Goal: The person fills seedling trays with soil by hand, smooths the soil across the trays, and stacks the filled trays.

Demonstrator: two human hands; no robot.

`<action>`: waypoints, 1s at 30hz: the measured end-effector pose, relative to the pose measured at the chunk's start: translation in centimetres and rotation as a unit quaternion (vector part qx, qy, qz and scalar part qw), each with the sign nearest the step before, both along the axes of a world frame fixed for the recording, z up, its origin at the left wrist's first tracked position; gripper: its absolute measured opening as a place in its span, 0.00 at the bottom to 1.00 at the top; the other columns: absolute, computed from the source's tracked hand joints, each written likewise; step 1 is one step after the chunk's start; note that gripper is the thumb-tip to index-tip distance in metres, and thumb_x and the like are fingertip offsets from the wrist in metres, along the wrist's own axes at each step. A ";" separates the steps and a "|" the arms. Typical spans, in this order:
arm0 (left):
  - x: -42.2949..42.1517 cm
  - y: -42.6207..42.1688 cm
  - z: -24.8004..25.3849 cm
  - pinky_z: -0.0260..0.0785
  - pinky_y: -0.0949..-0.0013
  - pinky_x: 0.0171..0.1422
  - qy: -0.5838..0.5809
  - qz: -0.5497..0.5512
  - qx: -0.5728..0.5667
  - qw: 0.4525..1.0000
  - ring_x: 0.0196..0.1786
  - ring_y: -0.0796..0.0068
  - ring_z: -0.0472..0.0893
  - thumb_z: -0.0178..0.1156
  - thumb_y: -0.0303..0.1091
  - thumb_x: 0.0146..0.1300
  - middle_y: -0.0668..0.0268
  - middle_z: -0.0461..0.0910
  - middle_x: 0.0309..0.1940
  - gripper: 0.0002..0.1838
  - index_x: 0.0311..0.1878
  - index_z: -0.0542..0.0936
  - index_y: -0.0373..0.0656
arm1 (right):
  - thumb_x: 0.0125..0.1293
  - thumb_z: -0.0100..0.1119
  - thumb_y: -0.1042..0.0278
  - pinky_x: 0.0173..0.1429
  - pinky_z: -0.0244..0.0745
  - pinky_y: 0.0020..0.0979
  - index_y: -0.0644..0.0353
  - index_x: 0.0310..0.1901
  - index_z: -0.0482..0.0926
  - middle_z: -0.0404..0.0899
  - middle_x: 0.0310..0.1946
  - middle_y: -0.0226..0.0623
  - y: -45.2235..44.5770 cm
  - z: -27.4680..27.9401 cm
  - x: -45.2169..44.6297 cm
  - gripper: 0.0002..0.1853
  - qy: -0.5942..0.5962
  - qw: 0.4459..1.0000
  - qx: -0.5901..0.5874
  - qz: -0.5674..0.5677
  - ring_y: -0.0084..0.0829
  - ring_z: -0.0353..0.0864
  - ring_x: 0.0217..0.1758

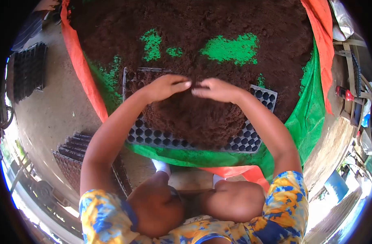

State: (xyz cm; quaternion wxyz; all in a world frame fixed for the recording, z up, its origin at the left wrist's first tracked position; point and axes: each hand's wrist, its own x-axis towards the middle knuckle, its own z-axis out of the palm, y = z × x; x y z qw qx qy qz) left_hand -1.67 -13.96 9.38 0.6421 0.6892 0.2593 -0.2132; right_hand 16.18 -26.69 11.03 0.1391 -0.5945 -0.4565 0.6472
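Note:
A heap of dark brown soil (186, 118) covers the middle of grey seedling trays (153, 138) with round cells. Over the heap's far side, my left hand (169, 87) and my right hand (216, 89) point inward, fingertips close together. The left fingers are stretched out, with the thumb apart from them. My right fingers are also extended, somewhat blurred. Both hands touch or nearly touch the loose soil, which hides part of the fingers. Bare tray cells show along the near edge and at the right side (265, 97).
More soil (186, 28) spreads beyond on a green tarp (306, 134) with orange edging (82, 61). Stacked trays stand on the ground at left (72, 158), and black trays (29, 71) lie farther back. A wooden rack (350, 81) holds items at right.

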 end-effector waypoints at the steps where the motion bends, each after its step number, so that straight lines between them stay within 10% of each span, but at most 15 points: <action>1: -1.4 0.0 1.3 0.60 0.69 0.59 -0.006 0.001 0.002 1.000 0.53 0.70 0.72 0.52 0.46 0.63 0.57 0.76 0.47 0.25 0.56 0.71 0.36 | 0.63 0.52 0.52 0.49 0.68 0.29 0.62 0.46 0.77 0.80 0.39 0.36 -1.4 0.5 0.3 0.20 0.068 0.996 0.012 -0.061 0.24 0.75 0.43; 4: -6.7 0.5 3.1 0.63 0.72 0.56 -0.068 0.231 -0.002 0.971 0.50 0.73 0.74 0.54 0.38 0.63 0.65 0.78 0.42 0.18 0.53 0.73 0.40 | 0.62 0.53 0.58 0.51 0.69 0.33 0.58 0.49 0.75 0.79 0.43 0.39 -5.1 1.0 4.5 0.17 0.031 0.962 0.013 -0.271 0.31 0.77 0.47; 6: -11.4 1.1 0.8 0.62 0.69 0.58 -0.058 0.301 0.323 0.895 0.53 0.72 0.72 0.56 0.40 0.61 0.64 0.75 0.48 0.19 0.53 0.73 0.40 | 0.58 0.55 0.63 0.52 0.68 0.38 0.56 0.48 0.74 0.77 0.43 0.39 -8.8 -1.2 7.4 0.16 -0.481 0.856 0.181 -0.060 0.37 0.75 0.48; 7: -14.5 1.2 -1.4 0.60 0.67 0.60 0.016 0.306 0.447 0.840 0.53 0.70 0.72 0.56 0.40 0.60 0.64 0.76 0.45 0.21 0.54 0.72 0.39 | 0.56 0.56 0.65 0.53 0.66 0.40 0.55 0.47 0.75 0.76 0.43 0.38 -10.6 -3.1 8.3 0.16 -0.502 0.851 0.148 -0.032 0.39 0.74 0.49; 10: -21.0 0.1 -6.9 0.65 0.72 0.49 0.135 0.437 0.111 0.882 0.43 0.74 0.75 0.57 0.38 0.60 0.66 0.77 0.38 0.17 0.49 0.74 0.39 | 0.52 0.58 0.67 0.54 0.63 0.41 0.53 0.45 0.74 0.75 0.43 0.37 -12.4 -5.9 8.6 0.16 -0.515 0.846 0.134 -0.036 0.40 0.72 0.49; 18: -15.7 1.8 -5.9 0.61 0.77 0.33 0.079 0.472 0.140 0.867 0.29 0.84 0.69 0.59 0.33 0.58 0.72 0.73 0.26 0.08 0.36 0.76 0.39 | 0.50 0.59 0.67 0.54 0.63 0.41 0.55 0.40 0.72 0.74 0.38 0.36 -9.0 -6.6 11.9 0.13 -0.546 0.825 0.142 -0.018 0.38 0.73 0.48; 22: -8.5 5.9 -7.3 0.63 0.73 0.33 0.052 0.468 0.126 0.873 0.28 0.81 0.70 0.61 0.34 0.56 0.71 0.74 0.24 0.09 0.35 0.77 0.39 | 0.54 0.56 0.64 0.54 0.65 0.39 0.56 0.45 0.74 0.76 0.42 0.38 -3.2 -6.4 18.6 0.15 -0.644 0.725 0.239 -0.051 0.37 0.74 0.47; 25: -5.5 5.6 -8.2 0.64 0.74 0.36 0.035 0.464 0.127 0.876 0.30 0.81 0.71 0.61 0.35 0.57 0.71 0.75 0.26 0.10 0.36 0.76 0.38 | 0.60 0.54 0.61 0.54 0.66 0.33 0.56 0.47 0.76 0.78 0.42 0.37 -0.4 -8.8 19.9 0.15 -0.392 0.736 0.238 -0.499 0.32 0.75 0.46; 28: -5.6 5.4 -7.9 0.65 0.75 0.41 0.051 0.467 0.099 0.877 0.34 0.80 0.73 0.60 0.36 0.59 0.70 0.76 0.30 0.12 0.42 0.76 0.38 | 0.63 0.52 0.52 0.58 0.64 0.28 0.56 0.46 0.79 0.80 0.40 0.37 -0.1 -16.7 19.4 0.18 -0.137 0.749 0.362 -0.537 0.28 0.75 0.49; 30: -5.8 5.0 -7.4 0.64 0.75 0.42 0.046 0.490 0.103 0.865 0.35 0.80 0.73 0.60 0.36 0.59 0.70 0.76 0.31 0.14 0.44 0.77 0.38 | 0.61 0.55 0.52 0.60 0.62 0.28 0.54 0.47 0.78 0.78 0.45 0.35 3.4 -10.9 11.2 0.18 -0.072 0.828 0.306 -0.464 0.28 0.73 0.52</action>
